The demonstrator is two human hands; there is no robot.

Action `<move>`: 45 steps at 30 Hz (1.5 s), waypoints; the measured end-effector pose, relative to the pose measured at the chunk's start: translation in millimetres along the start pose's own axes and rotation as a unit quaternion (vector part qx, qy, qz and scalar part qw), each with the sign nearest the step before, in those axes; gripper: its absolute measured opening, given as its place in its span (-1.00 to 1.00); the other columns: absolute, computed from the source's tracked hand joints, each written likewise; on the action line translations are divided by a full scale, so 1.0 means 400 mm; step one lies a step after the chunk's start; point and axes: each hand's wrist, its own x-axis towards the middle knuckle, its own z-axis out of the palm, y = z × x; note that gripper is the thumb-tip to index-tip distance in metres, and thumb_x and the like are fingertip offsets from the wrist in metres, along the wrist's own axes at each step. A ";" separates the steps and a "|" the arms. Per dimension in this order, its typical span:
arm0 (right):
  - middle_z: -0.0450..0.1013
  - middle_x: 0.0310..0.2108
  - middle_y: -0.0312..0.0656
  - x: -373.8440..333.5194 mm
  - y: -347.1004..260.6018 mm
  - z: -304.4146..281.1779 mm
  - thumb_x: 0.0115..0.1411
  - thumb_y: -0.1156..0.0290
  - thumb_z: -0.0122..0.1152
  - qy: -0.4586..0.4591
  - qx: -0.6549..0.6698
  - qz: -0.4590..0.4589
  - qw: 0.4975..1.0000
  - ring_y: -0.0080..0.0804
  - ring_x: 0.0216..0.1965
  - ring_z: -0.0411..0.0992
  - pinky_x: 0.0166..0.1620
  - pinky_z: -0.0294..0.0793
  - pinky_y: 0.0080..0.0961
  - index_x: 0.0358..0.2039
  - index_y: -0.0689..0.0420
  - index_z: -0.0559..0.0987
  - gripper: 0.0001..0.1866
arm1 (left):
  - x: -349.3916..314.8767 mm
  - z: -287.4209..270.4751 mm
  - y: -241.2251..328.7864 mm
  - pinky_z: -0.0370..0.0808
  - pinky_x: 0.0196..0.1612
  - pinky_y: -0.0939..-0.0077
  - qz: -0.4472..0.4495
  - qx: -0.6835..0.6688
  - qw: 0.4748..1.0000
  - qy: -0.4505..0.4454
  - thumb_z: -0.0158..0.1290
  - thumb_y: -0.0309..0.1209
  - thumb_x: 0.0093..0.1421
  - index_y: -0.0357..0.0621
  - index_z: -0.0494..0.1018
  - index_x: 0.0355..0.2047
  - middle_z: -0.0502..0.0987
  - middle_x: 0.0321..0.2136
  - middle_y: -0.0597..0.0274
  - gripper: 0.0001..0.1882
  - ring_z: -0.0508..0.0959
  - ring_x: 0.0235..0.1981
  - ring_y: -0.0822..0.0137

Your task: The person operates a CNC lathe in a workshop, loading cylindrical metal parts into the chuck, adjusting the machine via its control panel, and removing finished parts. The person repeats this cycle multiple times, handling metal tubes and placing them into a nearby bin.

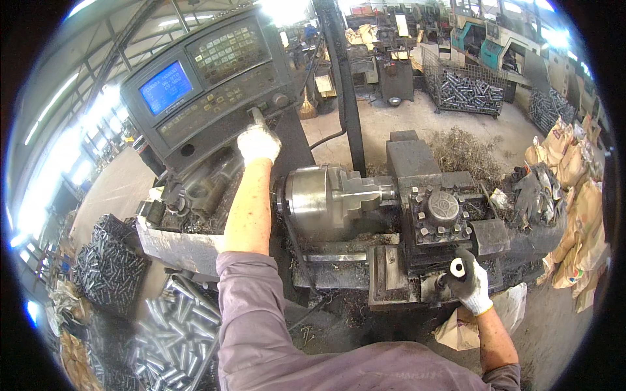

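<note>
My left hand [259,143], in a white glove, reaches up to the control panel [215,104] of a lathe. One grey-tipped finger stretches out against the panel's lower right part, and I see nothing held. At the lower right my right hand [471,283], in a white glove with dark fingers, is closed around a short metal tube [458,267], its round open end facing up. The tool post [443,212] stands just beyond that hand. Left of it is the shiny chuck [310,195], its stepped jaws around a small metal piece [388,189].
Metal tubes fill a bin [208,358] at the lower left, beside a dark heap of parts [111,260]. Curled shavings [463,153] lie behind the lathe. Paper sacks [574,195] stand right. A wire cage [466,91] of parts sits farther back.
</note>
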 end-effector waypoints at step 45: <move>0.62 -0.16 0.05 0.002 0.035 0.032 0.04 0.51 0.46 0.022 -0.029 0.013 0.999 0.08 -0.19 0.66 -0.12 0.66 -0.20 0.17 0.13 0.50 -0.37 | 0.044 -0.224 -0.180 0.66 0.08 0.12 -0.034 0.016 0.995 0.092 0.04 -0.24 0.29 -0.21 0.58 0.08 0.24 0.48 -0.29 -0.56 0.74 -0.04 -0.14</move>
